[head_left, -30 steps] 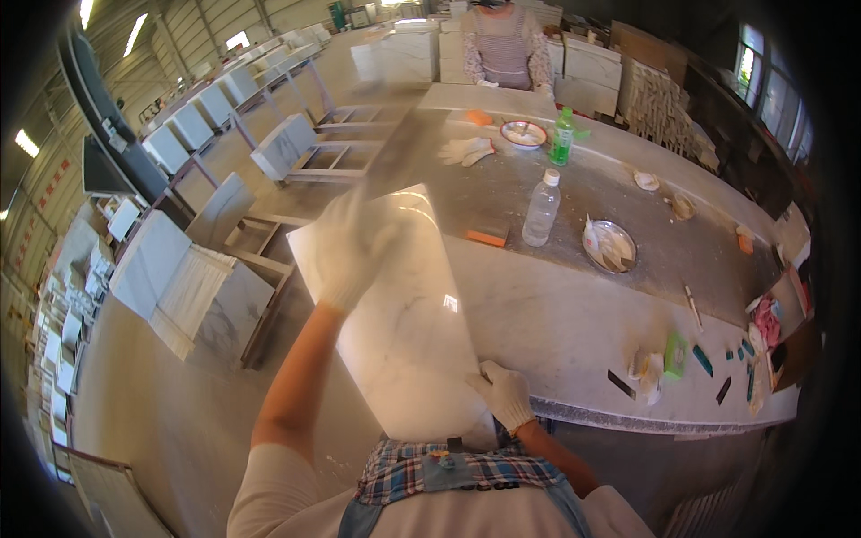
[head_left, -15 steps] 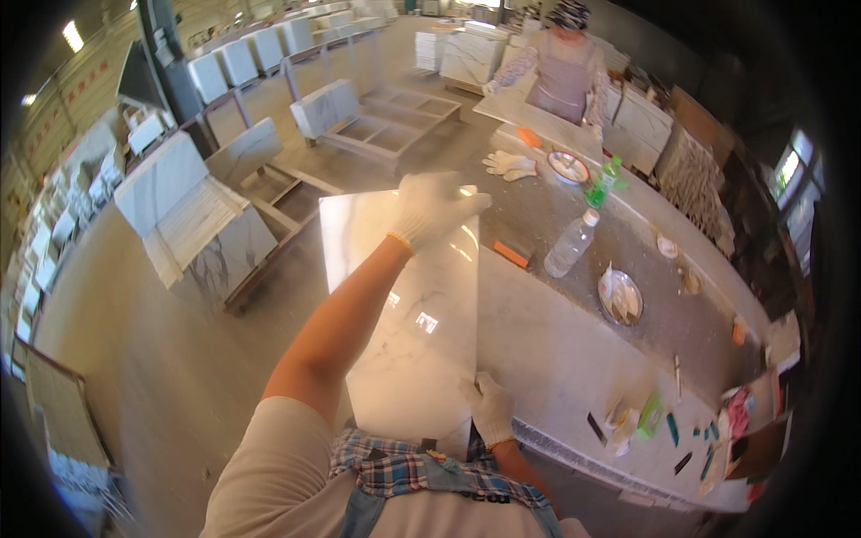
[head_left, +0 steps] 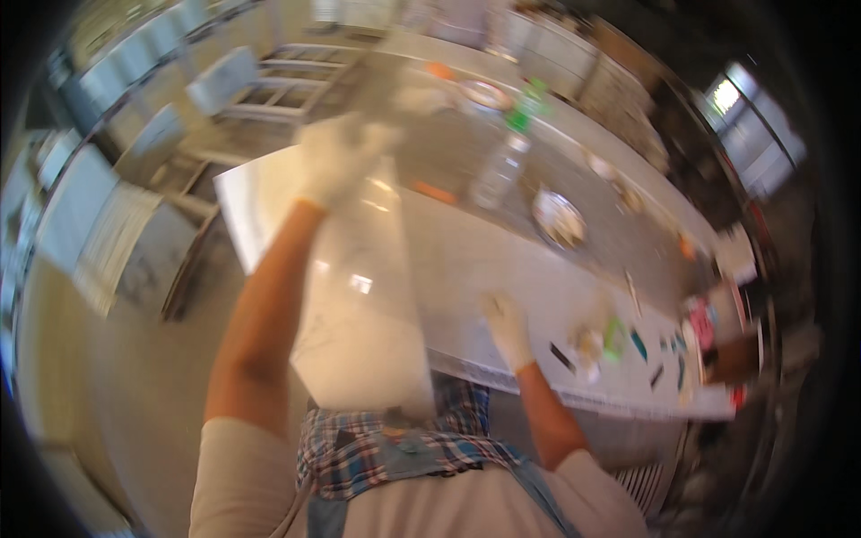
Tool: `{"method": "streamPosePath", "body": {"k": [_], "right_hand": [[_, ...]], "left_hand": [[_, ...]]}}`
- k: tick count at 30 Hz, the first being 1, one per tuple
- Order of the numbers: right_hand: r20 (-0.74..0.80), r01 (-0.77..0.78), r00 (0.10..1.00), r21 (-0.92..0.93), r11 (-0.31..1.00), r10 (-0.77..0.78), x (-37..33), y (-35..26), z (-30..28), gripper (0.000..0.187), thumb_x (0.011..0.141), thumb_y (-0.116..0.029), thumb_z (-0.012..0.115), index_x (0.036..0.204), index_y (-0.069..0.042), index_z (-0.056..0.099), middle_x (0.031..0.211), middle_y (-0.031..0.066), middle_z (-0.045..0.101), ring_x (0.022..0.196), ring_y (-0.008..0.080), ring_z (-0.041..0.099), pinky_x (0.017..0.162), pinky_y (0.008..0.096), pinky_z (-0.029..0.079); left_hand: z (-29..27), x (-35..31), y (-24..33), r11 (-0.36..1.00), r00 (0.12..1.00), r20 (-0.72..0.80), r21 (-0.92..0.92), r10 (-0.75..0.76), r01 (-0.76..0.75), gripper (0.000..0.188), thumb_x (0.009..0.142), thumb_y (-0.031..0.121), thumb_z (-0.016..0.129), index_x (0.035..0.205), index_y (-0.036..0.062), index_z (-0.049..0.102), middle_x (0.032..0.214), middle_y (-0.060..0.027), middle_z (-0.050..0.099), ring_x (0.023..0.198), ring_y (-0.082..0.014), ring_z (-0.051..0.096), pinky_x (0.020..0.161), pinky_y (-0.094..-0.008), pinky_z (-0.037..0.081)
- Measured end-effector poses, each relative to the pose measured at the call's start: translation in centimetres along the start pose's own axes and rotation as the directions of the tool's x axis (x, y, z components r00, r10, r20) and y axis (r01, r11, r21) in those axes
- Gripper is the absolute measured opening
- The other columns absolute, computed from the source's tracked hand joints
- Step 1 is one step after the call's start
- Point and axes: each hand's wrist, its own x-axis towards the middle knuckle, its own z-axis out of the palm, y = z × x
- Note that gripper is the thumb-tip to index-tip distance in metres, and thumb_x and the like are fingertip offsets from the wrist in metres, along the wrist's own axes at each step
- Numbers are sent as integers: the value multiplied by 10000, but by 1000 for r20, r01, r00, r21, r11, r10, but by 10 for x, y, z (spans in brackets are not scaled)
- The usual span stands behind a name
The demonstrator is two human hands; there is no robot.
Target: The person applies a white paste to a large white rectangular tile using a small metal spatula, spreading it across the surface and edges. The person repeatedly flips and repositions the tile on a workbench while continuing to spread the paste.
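Observation:
A glossy white marble slab [head_left: 359, 327] with faint grey veins lies lengthwise in front of me, its left part overhanging the bench. My left hand [head_left: 336, 161], in a pale knitted glove, is over the slab's far end. Motion smears its fingers, so I cannot tell whether they hold anything. My right hand [head_left: 508, 330], gloved alike, rests on the pale bench top [head_left: 466, 260] to the right of the slab, apart from it. Its fingers point forward, with no object seen in them.
Beyond stand a clear bottle [head_left: 500, 175], a green bottle [head_left: 527, 106] and a foil-like dish [head_left: 558, 218]. An orange block [head_left: 436, 192] lies near the slab. Small dark and green pieces [head_left: 614, 339] lie to the right. Slab racks [head_left: 296, 76] stand at the far left.
My view has swung right, so things sit farther left. My right hand has left the slab's near right edge and moved right onto the bench. My left hand stays over the far end.

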Motion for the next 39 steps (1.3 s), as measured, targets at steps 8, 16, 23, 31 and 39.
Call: {"method": "streamPosePath", "body": {"k": [8, 16, 23, 31, 39], "right_hand": [[-530, -176, 845, -406, 897, -74, 85, 13, -109, 314, 947, -333, 625, 1171, -130, 711, 1048, 189, 715, 941, 354, 695, 815, 453, 538], [-449, -331, 893, -637, 696, 14, 138, 33, -135, 389, 869, -436, 590, 1118, -181, 746, 1065, 179, 715, 987, 395, 684, 861, 504, 533], [-444, -438, 876, -572, 694, 187, 160, 67, -150, 393, 861, -435, 576, 1028, -138, 773, 1051, 207, 717, 997, 399, 690, 885, 493, 540], [-433, -416, 872, -415, 809, 226, 165, 89, -160, 378, 831, -418, 611, 970, -109, 777, 954, 202, 727, 938, 386, 705, 828, 450, 543], [-366, -423, 890, -445, 789, 271, 156, 72, -155, 473, 911, -414, 492, 1023, -46, 768, 1090, 278, 687, 1063, 448, 661, 933, 505, 515]], "left_hand": [[1, 6, 10, 985, 999, 23, 168, 28, -31, 561, 772, 574, 706, 672, 32, 600, 667, -165, 625, 679, -377, 608, 665, -471, 463], [7, 5, 7, 979, 999, -5, 199, 32, -30, 483, 835, 516, 663, 746, 41, 659, 684, -167, 643, 692, -385, 621, 694, -468, 460], [12, 4, 2, 944, 973, -111, 286, 202, -163, 440, 887, 428, 654, 817, -6, 636, 691, -205, 591, 675, -400, 580, 659, -455, 456], [18, 3, -4, 937, 957, -150, 288, 249, -198, 408, 890, 385, 669, 836, -18, 636, 741, -207, 622, 724, -394, 593, 679, -450, 461], [13, 4, -1, 946, 996, -26, 317, 86, -73, 460, 878, 472, 645, 884, 14, 685, 823, -158, 680, 841, -370, 629, 789, -453, 457]]}}
